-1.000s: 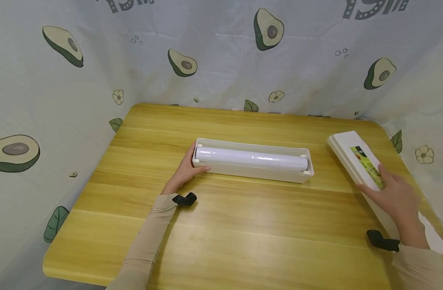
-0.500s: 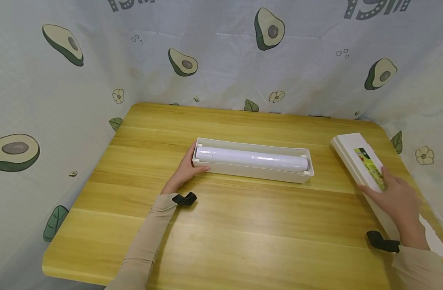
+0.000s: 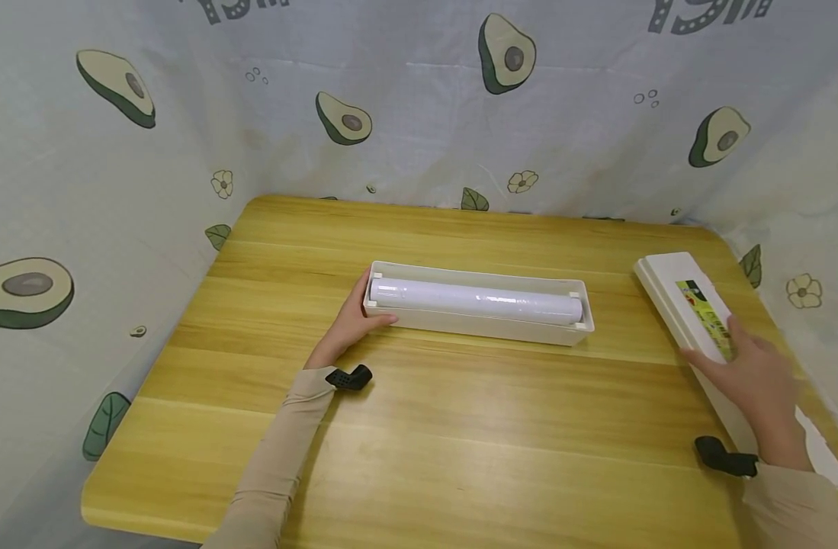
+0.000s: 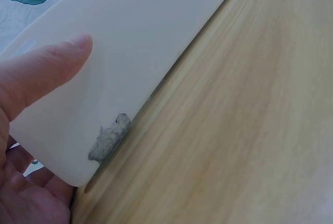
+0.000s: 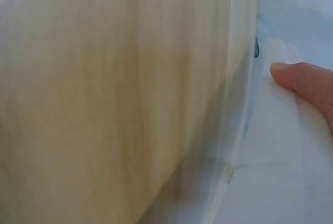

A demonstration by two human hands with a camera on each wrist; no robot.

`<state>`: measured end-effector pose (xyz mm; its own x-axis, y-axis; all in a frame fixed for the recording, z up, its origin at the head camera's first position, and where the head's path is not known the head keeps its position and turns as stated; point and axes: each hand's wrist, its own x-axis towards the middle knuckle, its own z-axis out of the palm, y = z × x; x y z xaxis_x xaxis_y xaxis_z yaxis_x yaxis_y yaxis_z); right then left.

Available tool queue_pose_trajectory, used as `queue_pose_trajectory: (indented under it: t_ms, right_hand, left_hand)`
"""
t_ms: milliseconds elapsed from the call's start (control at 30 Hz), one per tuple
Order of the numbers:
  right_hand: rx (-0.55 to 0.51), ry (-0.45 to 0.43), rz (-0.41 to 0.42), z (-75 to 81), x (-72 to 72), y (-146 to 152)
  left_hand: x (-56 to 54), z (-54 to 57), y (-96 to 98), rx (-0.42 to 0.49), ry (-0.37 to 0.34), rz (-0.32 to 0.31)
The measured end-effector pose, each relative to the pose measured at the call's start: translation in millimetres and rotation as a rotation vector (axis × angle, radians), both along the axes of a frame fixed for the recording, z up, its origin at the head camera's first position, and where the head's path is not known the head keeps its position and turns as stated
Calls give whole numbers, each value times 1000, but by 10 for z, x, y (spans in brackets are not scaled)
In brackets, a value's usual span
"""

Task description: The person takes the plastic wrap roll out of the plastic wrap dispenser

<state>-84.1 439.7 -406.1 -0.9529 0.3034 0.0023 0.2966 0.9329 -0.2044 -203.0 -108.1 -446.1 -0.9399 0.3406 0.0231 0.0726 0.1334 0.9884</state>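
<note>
A long white cling film box lies lidless across the middle of the table, a shiny film roll inside it. My left hand grips the box's left end, thumb along the front wall. In the left wrist view the thumb presses that wall, near a grey scuffed patch by the bottom edge. At the table's right side my right hand holds the long white lid, which bears a yellow-green label. In the right wrist view my thumb lies on the lid's side; the other fingers are hidden.
The wooden table has rounded corners. A curtain printed with avocados hangs at its back and both sides. Black wrist camera mounts sit on both wrists.
My right hand and the lid have shifted slightly to the right, the lid's far end most of all. The left hand and the box with its roll have stayed in place.
</note>
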Motion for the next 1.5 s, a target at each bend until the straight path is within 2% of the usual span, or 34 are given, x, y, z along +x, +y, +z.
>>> queue_pose_trajectory:
  t_ms: [33,167,267,500,600,833,1000,1233,1500]
  right_hand:
    - [1,-3,-2,6,3,-5]
    - [16,-7,-1,-18,3,22]
    - [23,-14,-5,-49,3,59]
    - [36,-26,-13,-76,8,116]
    - [33,-23,-18,-80,13,131]
    - [30,5,-30,-81,17,148]
    - [22,-9,-43,-61,25,165]
    - [-10,-66,-55,-64,30,191]
    - [-67,-178,-111,-34,-4,188]
  left_hand:
    - [-1,-2,-2,3,-7,2]
    - [-53,-137,-19,-8,25,8]
    - [-60,-143,-16,-8,17,12]
    - [28,65,1,-3,3,-7]
    - [35,91,2,-10,-4,-7]
    - [32,82,2,-8,-9,-12]
    - [32,82,2,-12,-21,-4]
    - [33,83,0,-10,-5,-11]
    - [39,109,6,-11,-13,0]
